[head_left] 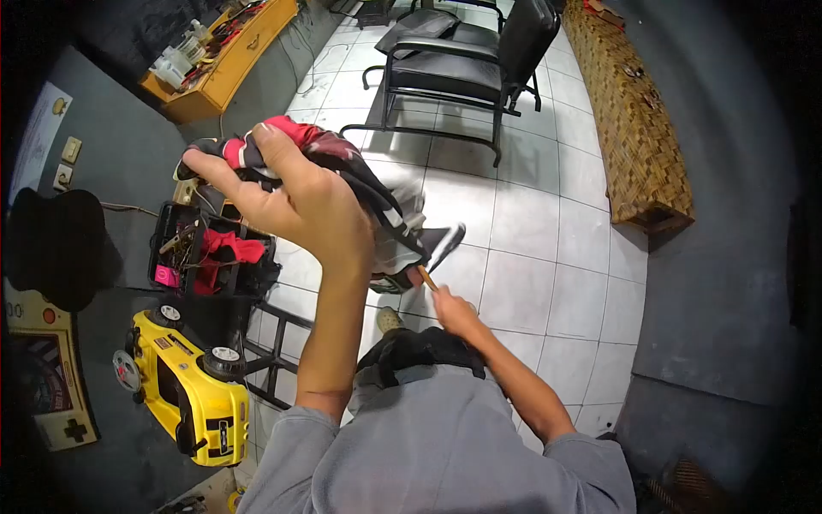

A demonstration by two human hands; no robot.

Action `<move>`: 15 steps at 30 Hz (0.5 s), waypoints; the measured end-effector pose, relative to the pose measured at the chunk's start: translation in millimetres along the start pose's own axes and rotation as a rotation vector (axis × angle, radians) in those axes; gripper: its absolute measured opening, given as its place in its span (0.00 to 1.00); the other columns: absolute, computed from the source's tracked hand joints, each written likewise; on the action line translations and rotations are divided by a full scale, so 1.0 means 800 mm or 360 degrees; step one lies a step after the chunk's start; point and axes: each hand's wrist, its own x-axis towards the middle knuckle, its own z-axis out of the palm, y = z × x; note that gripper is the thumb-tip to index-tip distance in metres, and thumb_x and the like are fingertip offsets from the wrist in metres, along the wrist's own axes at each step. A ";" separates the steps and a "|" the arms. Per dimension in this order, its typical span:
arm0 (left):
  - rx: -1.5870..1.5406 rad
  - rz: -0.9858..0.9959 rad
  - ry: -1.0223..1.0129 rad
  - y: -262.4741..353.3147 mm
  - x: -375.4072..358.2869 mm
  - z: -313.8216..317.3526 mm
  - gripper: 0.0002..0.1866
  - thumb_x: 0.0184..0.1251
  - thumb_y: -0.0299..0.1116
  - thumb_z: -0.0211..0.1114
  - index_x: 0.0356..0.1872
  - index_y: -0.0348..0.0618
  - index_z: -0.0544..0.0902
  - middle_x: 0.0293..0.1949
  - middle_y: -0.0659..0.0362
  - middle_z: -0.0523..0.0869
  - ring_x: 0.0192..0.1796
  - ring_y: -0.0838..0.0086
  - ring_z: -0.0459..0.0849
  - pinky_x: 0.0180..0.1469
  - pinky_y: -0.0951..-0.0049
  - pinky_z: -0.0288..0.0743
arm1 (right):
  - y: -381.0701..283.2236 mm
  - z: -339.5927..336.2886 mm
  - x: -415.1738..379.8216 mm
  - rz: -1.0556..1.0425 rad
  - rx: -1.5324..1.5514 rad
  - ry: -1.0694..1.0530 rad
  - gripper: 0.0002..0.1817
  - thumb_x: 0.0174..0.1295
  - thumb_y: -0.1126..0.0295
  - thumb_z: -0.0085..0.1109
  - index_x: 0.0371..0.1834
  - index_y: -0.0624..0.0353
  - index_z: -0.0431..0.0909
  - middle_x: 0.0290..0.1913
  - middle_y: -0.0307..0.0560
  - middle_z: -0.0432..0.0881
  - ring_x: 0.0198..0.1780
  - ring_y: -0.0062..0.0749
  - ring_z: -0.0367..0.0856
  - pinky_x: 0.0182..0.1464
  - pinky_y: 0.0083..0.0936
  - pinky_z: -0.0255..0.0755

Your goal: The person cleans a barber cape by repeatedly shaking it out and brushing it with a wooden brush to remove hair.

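A bunched cloth (342,163) in black, red and white hangs in front of me, its lower part blurred. My left hand (295,197) is raised high, with its fingers bent around the upper edge of the cloth. Lower and to the right, my right hand (454,310) is closed on a thin wooden handle (427,278). The handle's far end reaches the bottom of the cloth, near a blurred black and white piece (445,246). What the handle belongs to is hidden.
Black barber-style chair (454,68) ahead; woven bench (638,111) along the right wall. At left: wooden shelf with bottles (214,86), open black case with red cloth (201,248), yellow toy car (184,385), black metal frame (272,355), black hat (64,248).
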 end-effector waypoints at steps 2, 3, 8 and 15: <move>0.0126 0.0119 0.0035 -0.017 0.013 -0.015 0.33 0.66 0.30 0.51 0.67 0.29 0.46 0.67 0.42 0.50 0.58 0.73 0.66 0.56 0.79 0.63 | 0.080 0.026 0.006 0.0084 -0.0196 -0.0087 0.19 0.67 0.58 0.33 0.40 0.66 0.63 0.27 0.72 0.75 0.32 0.66 0.75 0.36 0.56 0.65; 0.0252 0.0225 0.0063 -0.023 0.015 -0.020 0.33 0.66 0.29 0.51 0.67 0.28 0.46 0.68 0.42 0.50 0.60 0.73 0.65 0.58 0.78 0.62 | 0.106 0.034 0.004 0.0129 -0.0341 -0.0050 0.20 0.67 0.58 0.33 0.40 0.67 0.63 0.26 0.71 0.75 0.31 0.66 0.75 0.36 0.56 0.65; 0.0380 0.0337 0.0169 -0.022 0.012 -0.023 0.35 0.67 0.32 0.51 0.65 0.23 0.42 0.68 0.37 0.43 0.72 0.60 0.40 0.70 0.68 0.30 | 0.111 0.015 -0.001 0.0337 -0.0092 0.0425 0.16 0.65 0.64 0.37 0.39 0.69 0.65 0.29 0.68 0.77 0.30 0.57 0.79 0.34 0.48 0.70; 0.0512 0.0717 0.0143 -0.024 -0.010 0.003 0.37 0.65 0.33 0.52 0.64 0.21 0.42 0.67 0.33 0.42 0.72 0.57 0.40 0.70 0.67 0.30 | -0.126 -0.071 -0.033 -0.0622 0.1414 0.0572 0.10 0.69 0.69 0.33 0.46 0.65 0.52 0.22 0.45 0.68 0.20 0.26 0.68 0.25 0.25 0.68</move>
